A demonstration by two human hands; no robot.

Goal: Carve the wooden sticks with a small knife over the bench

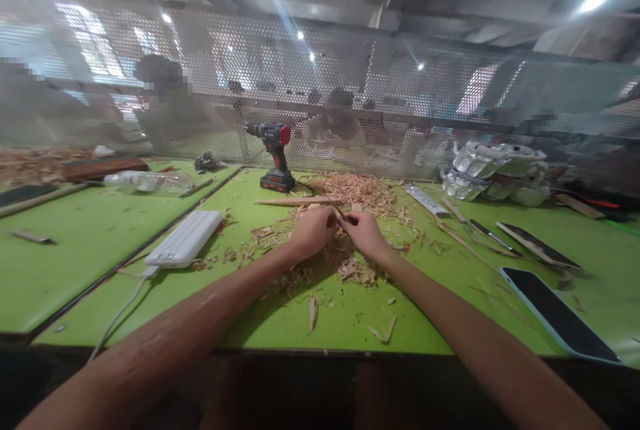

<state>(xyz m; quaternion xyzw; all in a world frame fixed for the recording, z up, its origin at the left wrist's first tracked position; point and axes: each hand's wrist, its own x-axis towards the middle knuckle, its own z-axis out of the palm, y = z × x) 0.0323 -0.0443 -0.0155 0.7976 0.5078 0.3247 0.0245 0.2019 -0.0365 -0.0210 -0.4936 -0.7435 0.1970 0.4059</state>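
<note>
- One thin stick (342,213), mid-frame: right hand (366,231) pinches its lower end; left hand (315,229) curls alongside, hold unclear.
- Long axis slants upper left to lower right.

Green table (340,338), tan shavings (363,191), black and red drill (276,158), white power bank (186,239)

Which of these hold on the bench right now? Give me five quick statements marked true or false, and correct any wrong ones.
1. The drill stands upright. True.
2. The left hand and right hand are far apart. False: they are close together, with a thin brown piece between them.
3. The phone lies left of both hands. False: it lies to their right.
4. A cable runs from the white power bank. True.
5. The plastic bottle stands upright. False: it lies on its side.
</note>
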